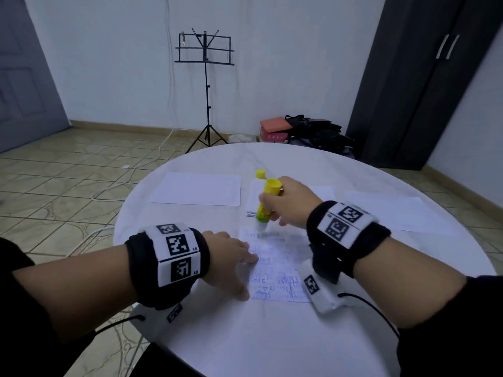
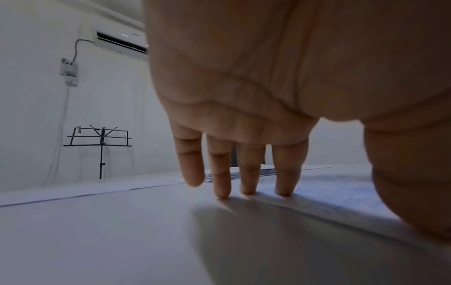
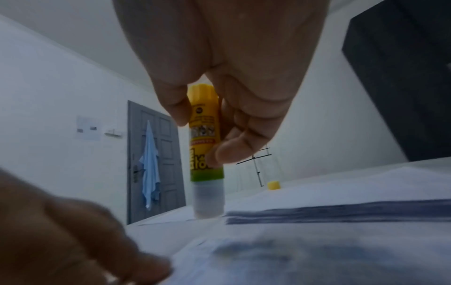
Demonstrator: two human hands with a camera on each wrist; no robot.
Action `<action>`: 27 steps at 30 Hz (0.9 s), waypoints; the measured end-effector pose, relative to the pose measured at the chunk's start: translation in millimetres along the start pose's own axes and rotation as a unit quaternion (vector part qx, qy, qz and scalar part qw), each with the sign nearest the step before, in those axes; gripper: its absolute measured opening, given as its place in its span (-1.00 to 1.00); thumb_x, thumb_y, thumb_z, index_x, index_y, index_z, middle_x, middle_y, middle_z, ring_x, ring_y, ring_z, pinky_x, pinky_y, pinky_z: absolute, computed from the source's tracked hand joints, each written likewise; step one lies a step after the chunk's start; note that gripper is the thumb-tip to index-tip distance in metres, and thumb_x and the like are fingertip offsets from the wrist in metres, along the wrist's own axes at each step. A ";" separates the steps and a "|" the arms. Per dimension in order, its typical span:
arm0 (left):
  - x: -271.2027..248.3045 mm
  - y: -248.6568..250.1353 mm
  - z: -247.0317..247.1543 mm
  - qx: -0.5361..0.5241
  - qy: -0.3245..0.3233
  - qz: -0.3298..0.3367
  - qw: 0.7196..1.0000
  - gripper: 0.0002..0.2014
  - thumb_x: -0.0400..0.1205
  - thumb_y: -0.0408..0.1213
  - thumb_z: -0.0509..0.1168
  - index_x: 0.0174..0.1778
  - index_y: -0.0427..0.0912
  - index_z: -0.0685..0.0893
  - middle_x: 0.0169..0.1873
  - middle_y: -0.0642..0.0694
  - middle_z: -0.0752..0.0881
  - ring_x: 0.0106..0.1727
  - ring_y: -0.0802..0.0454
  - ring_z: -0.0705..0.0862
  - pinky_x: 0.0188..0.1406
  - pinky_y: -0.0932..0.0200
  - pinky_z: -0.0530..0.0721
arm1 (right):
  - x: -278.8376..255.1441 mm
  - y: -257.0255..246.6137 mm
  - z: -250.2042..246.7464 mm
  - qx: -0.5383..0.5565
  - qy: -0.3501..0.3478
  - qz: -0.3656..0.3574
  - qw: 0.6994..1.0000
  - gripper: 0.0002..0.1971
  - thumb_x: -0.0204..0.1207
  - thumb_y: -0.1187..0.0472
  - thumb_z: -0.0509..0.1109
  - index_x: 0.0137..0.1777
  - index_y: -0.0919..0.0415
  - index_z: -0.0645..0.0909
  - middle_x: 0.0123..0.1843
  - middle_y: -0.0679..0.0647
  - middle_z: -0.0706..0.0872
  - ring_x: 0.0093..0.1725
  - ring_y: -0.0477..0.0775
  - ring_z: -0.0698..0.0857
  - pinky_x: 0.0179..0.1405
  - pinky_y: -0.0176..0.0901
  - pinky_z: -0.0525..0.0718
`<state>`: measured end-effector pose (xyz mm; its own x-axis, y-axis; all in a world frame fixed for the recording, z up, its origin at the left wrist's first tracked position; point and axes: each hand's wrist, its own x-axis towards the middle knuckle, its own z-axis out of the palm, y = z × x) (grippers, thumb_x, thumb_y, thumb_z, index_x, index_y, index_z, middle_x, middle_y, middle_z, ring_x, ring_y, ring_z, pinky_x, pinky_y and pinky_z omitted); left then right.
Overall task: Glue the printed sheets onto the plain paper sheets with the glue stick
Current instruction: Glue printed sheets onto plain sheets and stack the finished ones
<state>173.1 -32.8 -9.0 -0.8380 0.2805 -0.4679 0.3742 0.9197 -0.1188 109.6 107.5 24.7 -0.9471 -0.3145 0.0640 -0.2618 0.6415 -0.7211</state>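
The yellow plastic glue stick (image 1: 265, 205) looks glossy; the thin printed paper sheet (image 1: 277, 268) and white round table (image 1: 272, 336) look matt and smooth

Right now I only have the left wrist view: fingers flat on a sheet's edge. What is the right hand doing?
Observer: The right hand grips a yellow glue stick, held upright over the far edge of the printed sheet.
Operator: Tip on the paper?
Observer: In the right wrist view its clear tip is down at the sheet's surface. It looks like contact, but I cannot be sure.
Operator: Where is the cap?
Observer: The small yellow cap is off and stands on the round white table, beyond the stick.
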 end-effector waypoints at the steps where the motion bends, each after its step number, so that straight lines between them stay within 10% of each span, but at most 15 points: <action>1: 0.0 -0.7 0.6 -0.002 -0.001 0.000 1.000 -0.22 0.54 0.28 0.22 0.64 0.23 0.06 0.65 0.13 0.09 0.63 -0.07 0.12 0.56 -0.10 0.18 | 3.7 -3.4 8.5 -0.008 -0.011 -0.004 1.000 -0.74 0.57 0.10 0.28 -0.05 0.35 0.56 -0.10 0.28 0.75 -0.13 0.28 0.75 -0.15 0.07 0.73; 9: 2.6 -4.2 0.8 0.012 0.012 0.009 1.000 -0.35 0.59 0.19 0.21 0.60 0.23 0.18 0.60 0.09 0.21 0.57 -0.12 0.21 0.49 -0.16 0.26 | 18.2 10.0 26.2 -0.097 -0.034 0.046 0.994 -0.63 0.59 0.03 0.27 0.23 0.29 0.43 0.09 0.21 0.68 0.06 0.23 0.69 0.07 0.08 0.67; 22: 16.2 -5.9 -8.5 0.000 0.037 -0.003 0.999 -0.42 0.35 0.24 0.44 0.24 0.19 0.45 0.32 0.09 0.41 0.36 -0.06 0.39 0.27 -0.03 0.40 | -24.8 82.1 -64.0 -0.120 0.063 0.150 0.979 -0.79 0.58 0.14 0.29 0.00 0.32 0.52 -0.15 0.25 0.72 -0.19 0.23 0.72 -0.27 -0.05 0.68; 27: 16.3 -8.5 -12.6 -0.016 0.031 -0.031 0.999 -0.14 0.26 0.29 0.50 0.47 0.23 0.34 0.50 0.09 0.25 0.54 -0.04 0.21 0.48 -0.08 0.32 | -34.5 66.3 -60.0 -0.106 0.065 0.107 0.986 -0.85 0.50 0.22 0.34 -0.19 0.31 0.53 -0.20 0.22 0.63 -0.22 0.15 0.59 -0.14 0.00 0.62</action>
<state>151.2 -32.6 -4.5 -0.8821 0.2390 -0.4060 0.3097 0.9436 -0.1174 113.8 202.9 16.1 -0.9970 -0.0736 0.0238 -0.0741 0.8201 -0.5674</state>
